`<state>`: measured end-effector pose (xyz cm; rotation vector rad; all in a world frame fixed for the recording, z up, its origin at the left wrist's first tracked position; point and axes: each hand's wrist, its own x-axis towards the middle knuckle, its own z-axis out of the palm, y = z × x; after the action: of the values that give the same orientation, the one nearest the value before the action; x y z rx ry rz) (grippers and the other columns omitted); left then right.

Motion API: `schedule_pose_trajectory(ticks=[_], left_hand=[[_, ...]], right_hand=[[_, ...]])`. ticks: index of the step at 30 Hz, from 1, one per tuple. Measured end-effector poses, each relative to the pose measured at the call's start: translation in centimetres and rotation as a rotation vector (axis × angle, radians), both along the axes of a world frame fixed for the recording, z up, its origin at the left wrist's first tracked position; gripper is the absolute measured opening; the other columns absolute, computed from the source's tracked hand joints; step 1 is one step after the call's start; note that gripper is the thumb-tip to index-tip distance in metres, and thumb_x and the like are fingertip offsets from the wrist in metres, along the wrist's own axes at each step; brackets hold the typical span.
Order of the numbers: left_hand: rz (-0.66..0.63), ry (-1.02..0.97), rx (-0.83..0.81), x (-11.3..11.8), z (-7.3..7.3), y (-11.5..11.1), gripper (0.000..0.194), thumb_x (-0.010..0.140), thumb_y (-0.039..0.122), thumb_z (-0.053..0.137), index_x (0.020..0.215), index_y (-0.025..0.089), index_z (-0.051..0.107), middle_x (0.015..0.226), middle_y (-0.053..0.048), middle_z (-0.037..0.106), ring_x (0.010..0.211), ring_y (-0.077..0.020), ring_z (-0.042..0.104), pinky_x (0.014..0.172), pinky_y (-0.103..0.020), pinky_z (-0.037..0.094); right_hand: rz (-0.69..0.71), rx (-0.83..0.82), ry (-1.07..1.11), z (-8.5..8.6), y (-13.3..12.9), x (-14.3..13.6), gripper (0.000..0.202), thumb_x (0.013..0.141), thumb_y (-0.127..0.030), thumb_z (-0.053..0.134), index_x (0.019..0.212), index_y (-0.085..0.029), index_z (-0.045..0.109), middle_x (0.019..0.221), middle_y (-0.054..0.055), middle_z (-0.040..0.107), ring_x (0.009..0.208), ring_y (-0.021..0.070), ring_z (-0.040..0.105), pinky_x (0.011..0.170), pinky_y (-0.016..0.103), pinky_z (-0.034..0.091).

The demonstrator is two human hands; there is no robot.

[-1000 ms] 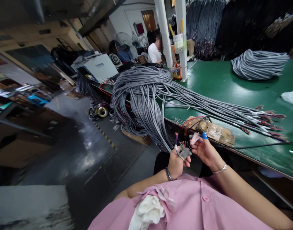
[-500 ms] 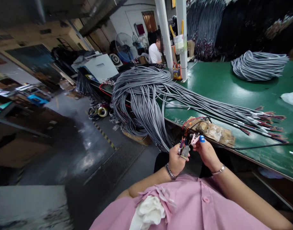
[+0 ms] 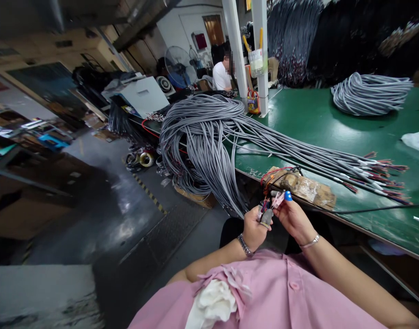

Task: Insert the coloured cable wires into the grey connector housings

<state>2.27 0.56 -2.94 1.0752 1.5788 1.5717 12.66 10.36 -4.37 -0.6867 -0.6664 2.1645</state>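
Observation:
My left hand (image 3: 254, 229) is closed round the end of a cable, and its thin coloured wires (image 3: 264, 205) fan out above the fingers. A grey cover sits on that thumb. Just to the right, my right hand (image 3: 294, 223) pinches a small pink clip (image 3: 278, 199), its thumb tip capped in blue. The clip's tip is close to the wires; whether it grips one is too small to tell. Both hands are in front of the bench edge, near a worn wooden block (image 3: 308, 188) with red and black leads on it.
A thick bundle of grey cables (image 3: 209, 137) drapes over the green bench (image 3: 298, 123), its stripped ends lying to the right. A coiled cable bundle (image 3: 372, 93) lies farther back. White posts (image 3: 260, 59) rise from the bench. Beyond them sits a person (image 3: 222, 75) in white.
My right hand has moved slightly left and down with the pink clip, closer to the left hand. The left hand has shifted slightly right, still holding the cable end.

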Motion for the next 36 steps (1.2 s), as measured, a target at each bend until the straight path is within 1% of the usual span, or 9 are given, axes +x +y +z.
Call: schedule_pose_trajectory(ticks=[10, 14, 16, 18, 23, 27, 31, 33, 36], left_hand=[[-0.024, -0.291, -0.124, -1.2, -0.4, -1.3, 0.037, 0.082, 0.049, 0.058, 0.075, 0.013, 0.058, 0.056, 0.000, 0.060, 0.039, -0.0076, 0.052, 0.037, -0.017, 0.031], [-0.095, -0.363, -0.057, -1.7, -0.1, -1.5, 0.039, 0.084, 0.050, 0.056, 0.091, 0.012, 0.063, 0.080, -0.009, 0.069, 0.069, -0.0161, 0.066, 0.058, -0.023, 0.047], [-0.104, -0.363, -0.003, -1.8, 0.3, -1.7, 0.040, 0.085, 0.049, 0.053, 0.100, 0.013, 0.063, 0.096, -0.013, 0.070, 0.089, -0.0209, 0.066, 0.071, -0.027, 0.049], [-0.112, -0.329, 0.019, -1.7, 0.5, -1.9, 0.039, 0.086, 0.048, 0.053, 0.102, 0.013, 0.063, 0.104, -0.014, 0.068, 0.096, -0.0224, 0.064, 0.071, -0.027, 0.049], [-0.217, -0.082, -0.133, -1.1, 0.3, -2.9, 0.031, 0.089, 0.039, 0.048, 0.098, 0.013, 0.063, 0.084, -0.007, 0.068, 0.051, -0.0088, 0.056, 0.049, -0.020, 0.040], [-0.266, 0.200, -0.132, -0.3, 0.0, -3.9, 0.019, 0.079, 0.026, 0.057, 0.096, 0.018, 0.064, 0.073, -0.003, 0.067, 0.056, -0.0132, 0.057, 0.052, -0.022, 0.041], [-0.246, 0.423, -0.111, 0.0, 0.1, -4.8, 0.022, 0.073, 0.020, 0.060, 0.095, 0.021, 0.065, 0.071, -0.003, 0.065, 0.062, -0.0174, 0.060, 0.054, -0.024, 0.041], [-0.259, 0.385, -0.087, 0.1, 0.2, -5.2, 0.021, 0.072, 0.021, 0.062, 0.093, 0.020, 0.065, 0.072, -0.003, 0.065, 0.061, -0.0169, 0.059, 0.054, -0.024, 0.042], [-0.335, 0.107, -0.042, 0.3, 0.1, -5.9, 0.022, 0.074, 0.031, 0.067, 0.091, 0.016, 0.064, 0.077, -0.006, 0.066, 0.063, -0.0155, 0.060, 0.058, -0.024, 0.047]], right_hand=[[0.036, -0.127, -0.012, -1.9, 0.1, 2.1, 0.034, 0.081, -0.054, 0.059, 0.082, -0.022, 0.069, 0.086, 0.004, 0.067, 0.073, 0.0144, 0.061, 0.061, 0.024, 0.051], [0.040, -0.040, -0.076, -2.5, 0.0, 3.1, 0.029, 0.081, -0.048, 0.063, 0.088, -0.021, 0.070, 0.088, 0.005, 0.067, 0.073, 0.0139, 0.060, 0.061, 0.024, 0.051], [0.030, 0.027, -0.136, -2.4, -0.4, 3.7, 0.027, 0.079, -0.045, 0.066, 0.091, -0.021, 0.070, 0.087, 0.004, 0.067, 0.072, 0.0138, 0.059, 0.061, 0.024, 0.051], [0.014, 0.112, -0.216, -1.8, -1.1, 4.3, 0.026, 0.077, -0.042, 0.069, 0.094, -0.021, 0.069, 0.087, 0.004, 0.067, 0.071, 0.0136, 0.059, 0.061, 0.024, 0.050], [0.100, 0.494, -0.481, 0.8, -3.6, 5.8, 0.028, 0.077, -0.038, 0.070, 0.100, -0.021, 0.069, 0.083, 0.005, 0.066, 0.070, 0.0150, 0.057, 0.062, 0.025, 0.049], [0.250, 0.734, -0.530, 2.4, -5.8, 6.2, 0.027, 0.074, -0.036, 0.072, 0.097, -0.023, 0.068, 0.088, 0.007, 0.067, 0.077, 0.0207, 0.060, 0.068, 0.031, 0.050], [0.156, 0.815, -0.615, 2.4, -6.8, 5.9, 0.022, 0.073, -0.036, 0.073, 0.090, -0.024, 0.067, 0.084, 0.006, 0.066, 0.072, 0.0206, 0.058, 0.066, 0.031, 0.049], [0.151, 0.777, -0.629, 2.1, -6.5, 5.7, 0.021, 0.075, -0.038, 0.072, 0.088, -0.022, 0.066, 0.078, 0.005, 0.065, 0.067, 0.0189, 0.056, 0.061, 0.030, 0.047], [0.227, 0.652, -0.561, 1.8, -5.9, 5.3, 0.022, 0.075, -0.039, 0.071, 0.087, -0.020, 0.067, 0.072, 0.003, 0.062, 0.061, 0.0153, 0.051, 0.057, 0.028, 0.044]])
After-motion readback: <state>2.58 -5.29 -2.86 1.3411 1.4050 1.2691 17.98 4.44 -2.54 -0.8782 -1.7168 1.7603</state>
